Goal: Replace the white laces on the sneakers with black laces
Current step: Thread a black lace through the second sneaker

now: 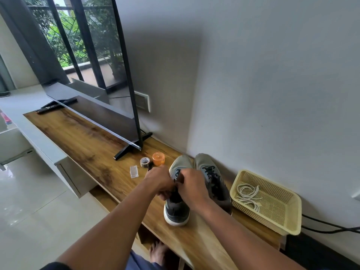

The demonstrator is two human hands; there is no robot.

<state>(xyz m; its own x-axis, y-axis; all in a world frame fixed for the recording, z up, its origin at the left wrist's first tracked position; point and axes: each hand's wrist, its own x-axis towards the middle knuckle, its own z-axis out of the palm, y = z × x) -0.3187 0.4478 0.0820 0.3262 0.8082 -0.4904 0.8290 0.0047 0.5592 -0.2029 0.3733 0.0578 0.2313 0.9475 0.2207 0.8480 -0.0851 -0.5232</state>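
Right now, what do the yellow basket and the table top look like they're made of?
The basket looks like moulded plastic: pale yellow, a fine perforated mesh in its walls and floor, a smooth rolled rim. The table top looks like wood or wood-look laminate: brown grain streaks under a slight sheen. I can't tell which.

Daylight, soft and fairly dim, enters from the window (78, 36) at far left. TV screen (101, 78) carries its reflection. Wall (272, 75) evenly grey; faint shadow near corner. Wide-angle bending at edges. Hands possibly slightly motion-blurred.
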